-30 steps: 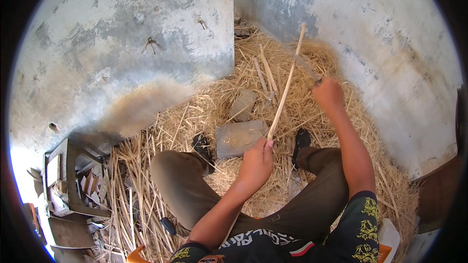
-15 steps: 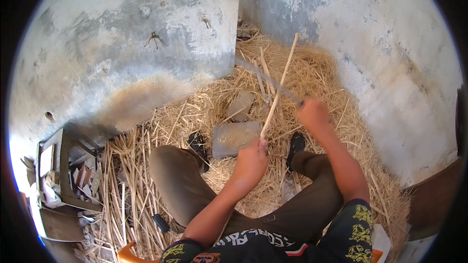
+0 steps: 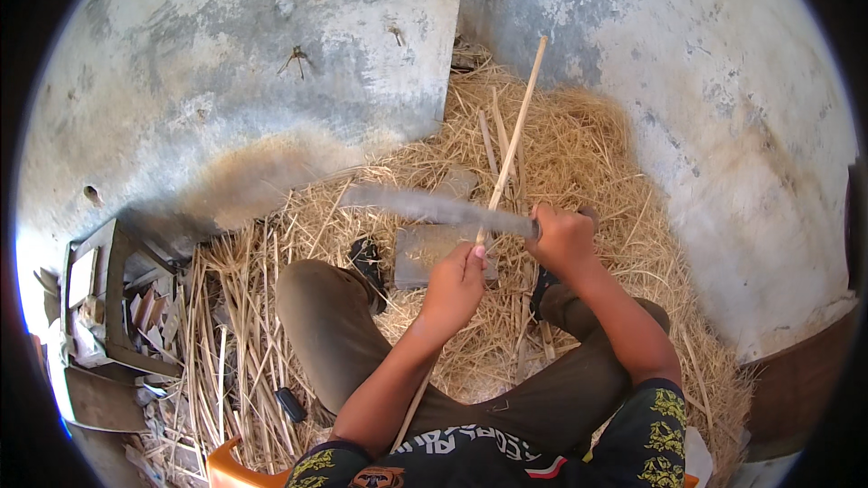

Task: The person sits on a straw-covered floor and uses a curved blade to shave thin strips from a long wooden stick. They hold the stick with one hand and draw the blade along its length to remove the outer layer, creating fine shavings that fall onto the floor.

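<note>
My left hand (image 3: 455,282) is closed round a long pale bamboo stick (image 3: 519,128) that slants up and away to the right. Below the hand, the stick's lower end shows by my left forearm. The machete (image 3: 425,205), blurred by motion, is gripped by its handle in my right hand (image 3: 564,239). Its blade points left and crosses the stick just above my left hand; whether the edge touches the stick I cannot tell. Beneath lies a grey block (image 3: 411,264) between my feet.
Straw-like shavings (image 3: 583,140) cover the floor. Several long strips (image 3: 240,334) lie on the left, beside a wooden frame (image 3: 113,307) with scraps in it. A small black object (image 3: 290,404) lies near my left thigh. A worn wall (image 3: 244,72) stands ahead.
The machete has swung down and toward me, its blade turning to lie nearly level. My right hand moved slightly left and nearer. My left hand shifted a little left with the bamboo stick.
</note>
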Motion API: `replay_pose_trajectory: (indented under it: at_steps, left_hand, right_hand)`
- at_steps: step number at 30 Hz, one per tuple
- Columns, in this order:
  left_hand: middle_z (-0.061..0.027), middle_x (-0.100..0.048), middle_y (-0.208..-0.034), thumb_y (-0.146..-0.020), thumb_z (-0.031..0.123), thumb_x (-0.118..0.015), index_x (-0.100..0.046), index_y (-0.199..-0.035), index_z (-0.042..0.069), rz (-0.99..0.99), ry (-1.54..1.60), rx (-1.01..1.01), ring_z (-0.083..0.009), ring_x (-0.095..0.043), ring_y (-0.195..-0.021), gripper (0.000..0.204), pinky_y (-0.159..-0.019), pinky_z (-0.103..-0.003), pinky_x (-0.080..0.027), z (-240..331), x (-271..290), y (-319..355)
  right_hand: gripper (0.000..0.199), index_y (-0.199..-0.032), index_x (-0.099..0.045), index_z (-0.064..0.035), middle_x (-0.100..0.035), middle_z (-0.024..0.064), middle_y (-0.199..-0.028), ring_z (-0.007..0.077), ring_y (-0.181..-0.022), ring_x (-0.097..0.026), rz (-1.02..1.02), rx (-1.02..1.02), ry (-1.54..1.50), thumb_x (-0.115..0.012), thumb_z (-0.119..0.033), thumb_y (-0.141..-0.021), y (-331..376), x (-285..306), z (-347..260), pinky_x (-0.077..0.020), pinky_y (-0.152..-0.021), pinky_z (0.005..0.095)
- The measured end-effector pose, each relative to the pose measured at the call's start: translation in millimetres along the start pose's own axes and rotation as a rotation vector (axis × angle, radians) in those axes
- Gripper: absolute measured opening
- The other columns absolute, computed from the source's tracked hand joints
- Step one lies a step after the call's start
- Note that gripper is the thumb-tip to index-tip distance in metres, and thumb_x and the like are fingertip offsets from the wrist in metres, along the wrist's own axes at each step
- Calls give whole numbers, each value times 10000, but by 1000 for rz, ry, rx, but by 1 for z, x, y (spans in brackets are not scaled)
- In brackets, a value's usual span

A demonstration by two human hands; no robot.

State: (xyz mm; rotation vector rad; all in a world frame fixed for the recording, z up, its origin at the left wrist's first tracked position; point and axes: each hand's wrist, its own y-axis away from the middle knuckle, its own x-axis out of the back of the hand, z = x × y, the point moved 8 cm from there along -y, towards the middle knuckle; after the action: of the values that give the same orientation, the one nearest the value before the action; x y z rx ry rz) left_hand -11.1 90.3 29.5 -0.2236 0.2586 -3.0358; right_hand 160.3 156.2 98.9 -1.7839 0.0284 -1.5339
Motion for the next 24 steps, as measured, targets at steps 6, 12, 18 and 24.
replay_pose_trajectory:
  at_steps: [6, 12, 18, 24]
  left_hand:
    - [-30, -536, -620, -1076, 255, -485, -574, -850, 15, 11, -75, -36, -115, -498, -561, 341, -540, -315, -415, -12, -13, -9]
    - [-13, -512, -625, -1080, 283, -475, -561, -855, 28, -20, -48, -60, -110, -485, -548, 351, -530, -308, -407, -13, -14, -3]
    - [35, -448, -622, -1088, 324, -465, -519, -874, 74, -144, 198, 160, -70, -401, -479, 334, -435, -252, -329, -36, -20, -8]
    - [-125, -546, -679, -1078, 274, -453, -570, -867, 5, -177, 154, 211, -225, -525, -608, 362, -609, -386, -435, -26, -32, 0]
  right_hand:
    - [156, -828, -693, -111, -689, 116, -698, 324, -645, -689, -101, -226, 66, -739, -229, -737, -13, -20, 33, -521, -607, 459]
    - [138, -819, -701, -130, -670, 112, -670, 324, -607, -666, -45, -178, -10, -740, -250, -764, -15, -13, 45, -518, -592, 446]
    - [137, -779, -672, -116, -653, 102, -645, 288, -565, -647, 2, -64, 65, -753, -226, -773, -13, -9, 15, -508, -576, 436]
    - [157, -760, -652, -111, -655, 113, -660, 300, -618, -668, -8, -261, 108, -747, -236, -775, -19, -12, 62, -508, -598, 455]
